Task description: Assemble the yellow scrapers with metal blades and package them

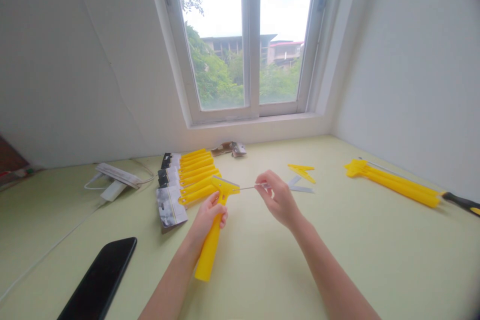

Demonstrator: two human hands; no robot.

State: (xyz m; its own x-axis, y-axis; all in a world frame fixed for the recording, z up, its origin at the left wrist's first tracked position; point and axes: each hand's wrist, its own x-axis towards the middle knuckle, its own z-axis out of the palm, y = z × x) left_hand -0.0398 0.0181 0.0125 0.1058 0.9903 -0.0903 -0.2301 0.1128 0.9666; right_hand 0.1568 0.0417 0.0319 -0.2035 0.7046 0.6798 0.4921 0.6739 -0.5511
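My left hand [212,216] is wrapped round the neck of a yellow scraper [210,246], whose wide head points away from me and carries a grey metal blade [225,181] along its far edge. Pinched in the fingers of my right hand [275,195] is a thin metal rod [247,188], held level, its tip at the right end of the scraper head. Beyond my right hand lie loose grey blades [302,189] and thin yellow strips [304,172].
Several packaged yellow scrapers [197,172] form a row at back left. A black phone [99,280] and a white power strip [118,175] lie left. More yellow handles [397,183] and a black-handled tool [461,203] lie right. A window stands behind the table.
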